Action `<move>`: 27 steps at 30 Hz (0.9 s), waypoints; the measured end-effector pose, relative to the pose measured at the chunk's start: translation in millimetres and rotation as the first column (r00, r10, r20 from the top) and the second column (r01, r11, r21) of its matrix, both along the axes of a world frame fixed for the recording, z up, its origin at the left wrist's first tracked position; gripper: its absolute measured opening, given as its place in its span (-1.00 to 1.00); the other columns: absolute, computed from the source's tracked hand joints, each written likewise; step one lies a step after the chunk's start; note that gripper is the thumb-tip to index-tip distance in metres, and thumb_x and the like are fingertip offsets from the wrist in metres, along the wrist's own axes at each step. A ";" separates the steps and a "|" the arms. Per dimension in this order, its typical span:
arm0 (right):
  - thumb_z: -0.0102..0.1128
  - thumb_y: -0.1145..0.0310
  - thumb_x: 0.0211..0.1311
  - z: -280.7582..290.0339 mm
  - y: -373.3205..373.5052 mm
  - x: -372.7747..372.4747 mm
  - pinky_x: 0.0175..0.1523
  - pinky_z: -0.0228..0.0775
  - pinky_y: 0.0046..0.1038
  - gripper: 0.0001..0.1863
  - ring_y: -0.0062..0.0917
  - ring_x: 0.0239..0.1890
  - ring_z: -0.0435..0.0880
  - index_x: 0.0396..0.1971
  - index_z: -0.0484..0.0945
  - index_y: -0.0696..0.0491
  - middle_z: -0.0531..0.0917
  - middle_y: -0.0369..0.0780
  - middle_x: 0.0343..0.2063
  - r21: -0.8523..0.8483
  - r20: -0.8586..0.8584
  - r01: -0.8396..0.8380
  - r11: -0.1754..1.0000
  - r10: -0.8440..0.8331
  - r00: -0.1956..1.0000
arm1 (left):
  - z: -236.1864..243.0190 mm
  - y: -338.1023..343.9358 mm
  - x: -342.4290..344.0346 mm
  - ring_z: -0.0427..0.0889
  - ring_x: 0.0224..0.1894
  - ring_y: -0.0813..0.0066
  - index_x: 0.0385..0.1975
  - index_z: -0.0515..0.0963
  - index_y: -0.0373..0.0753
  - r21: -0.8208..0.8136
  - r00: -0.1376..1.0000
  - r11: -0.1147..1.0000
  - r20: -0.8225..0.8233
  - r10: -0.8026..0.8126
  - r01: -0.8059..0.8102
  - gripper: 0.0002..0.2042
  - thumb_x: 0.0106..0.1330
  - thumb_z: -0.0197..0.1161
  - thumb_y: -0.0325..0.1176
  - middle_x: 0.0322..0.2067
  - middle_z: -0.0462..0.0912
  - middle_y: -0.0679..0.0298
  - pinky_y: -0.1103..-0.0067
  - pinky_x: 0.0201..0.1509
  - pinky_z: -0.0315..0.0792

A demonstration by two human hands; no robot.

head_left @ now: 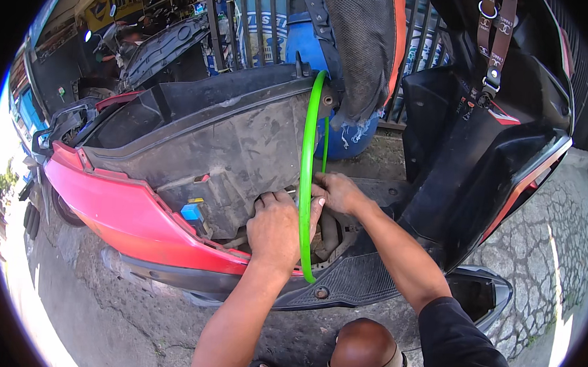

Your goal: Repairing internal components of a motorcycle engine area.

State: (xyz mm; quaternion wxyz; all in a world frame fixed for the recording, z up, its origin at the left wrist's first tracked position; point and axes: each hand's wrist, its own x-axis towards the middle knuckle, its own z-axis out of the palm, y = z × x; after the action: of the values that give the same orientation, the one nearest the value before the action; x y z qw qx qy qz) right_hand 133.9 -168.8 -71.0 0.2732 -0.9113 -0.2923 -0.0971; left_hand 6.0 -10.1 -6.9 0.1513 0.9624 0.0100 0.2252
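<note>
From where I stand, the left hand (273,230) is bent over the near edge of a ragged cavity in a scooter's body, its fingers curled downward and its thumb held out to the side; the right hand (337,194) meets it from across the gap, fingers bent in, and I can't tell whether either one pinches anything, since the fingertips are hidden. Between them runs a smooth, bright green hoop (307,164), tube-like, standing upright in a tall curve that crosses the thumb side of the left hand. The scooter (117,204) lies right under both hands: a glossy red side panel (152,232) to the left of them, a ribbed black footboard (359,280) just right of and below the hoop, and a dusty, scuffed grey inner wall (243,141) beyond the left hand. The cavity (317,248) holds a dull, bent pipe (331,235), near the right hand. Left of the hands, a small blue plastic block (191,211) sits by the panel's inner edge. Farther back, a frayed, mesh-like dark cover (364,41) hangs before a rounded blue barrel (304,41), whose contents I can't make out.
</note>
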 end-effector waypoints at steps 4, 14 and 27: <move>-0.04 0.09 0.34 24.8 30.2 -101.7 -0.09 0.47 -0.01 -0.58 0.08 -0.25 0.64 -0.27 0.61 0.17 0.65 0.12 -0.38 -0.026 -0.295 0.309 0.951 -0.303 0.906 | -5.0 7.6 -2.8 0.63 -0.23 -0.14 -0.26 0.48 -0.44 0.009 1.000 1.000 0.006 0.009 -0.009 -0.43 0.24 0.21 0.12 -0.33 0.58 -0.13 0.12 -0.23 0.52; 0.03 -0.13 0.26 20.2 -4.6 -33.8 -0.12 0.47 -0.06 -0.42 0.01 -0.26 0.66 -0.30 0.64 0.19 0.65 0.09 -0.45 0.037 -0.272 0.040 0.999 -0.029 0.962 | 6.9 -6.4 -6.7 0.58 -0.19 -0.08 -0.18 0.46 -0.51 0.059 1.000 0.998 0.024 -0.004 0.003 -0.36 0.26 0.16 0.16 -0.34 0.51 -0.11 0.21 -0.21 0.54; -0.04 0.17 0.29 18.7 41.8 -137.1 -0.14 0.49 0.01 -0.60 0.09 -0.36 0.65 -0.42 0.59 0.24 0.61 0.20 -0.49 0.210 -0.353 0.272 0.939 -0.186 0.917 | 4.6 -0.8 -2.4 0.58 -0.19 -0.17 -0.25 0.44 -0.47 0.016 0.999 1.000 0.045 -0.025 0.024 -0.41 0.24 0.22 0.12 -0.34 0.56 -0.19 0.13 -0.16 0.51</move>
State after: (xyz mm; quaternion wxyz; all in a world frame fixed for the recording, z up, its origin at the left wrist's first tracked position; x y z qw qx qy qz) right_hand -3.2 -127.0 -52.2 0.4192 -0.9000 -0.1184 -0.0125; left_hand 3.6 -10.8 -2.3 0.1470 0.9583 -0.0069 0.2449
